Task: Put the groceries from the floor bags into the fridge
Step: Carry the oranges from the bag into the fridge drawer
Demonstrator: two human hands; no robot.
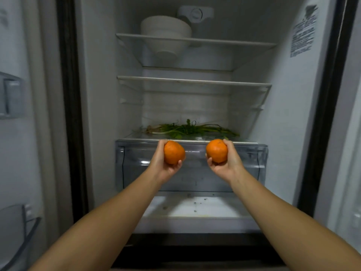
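Observation:
The fridge stands open in front of me. My left hand [163,165] grips an orange [173,154], fingers curled under and round it. My right hand [226,165] grips a second orange [216,151] the same way. Both oranges hang in front of the clear crisper drawer [248,165], just below the front edge of the lowest glass shelf [136,136]. A bunch of green herbs [190,130] lies on that shelf behind the oranges. No floor bags are in view.
A white bowl [166,34] sits on the top shelf [234,42]. The middle shelf [195,81] bears nothing. The fridge door with its bins [13,96] stands open at the left. Below the drawer the white fridge floor [205,210] shows a few crumbs.

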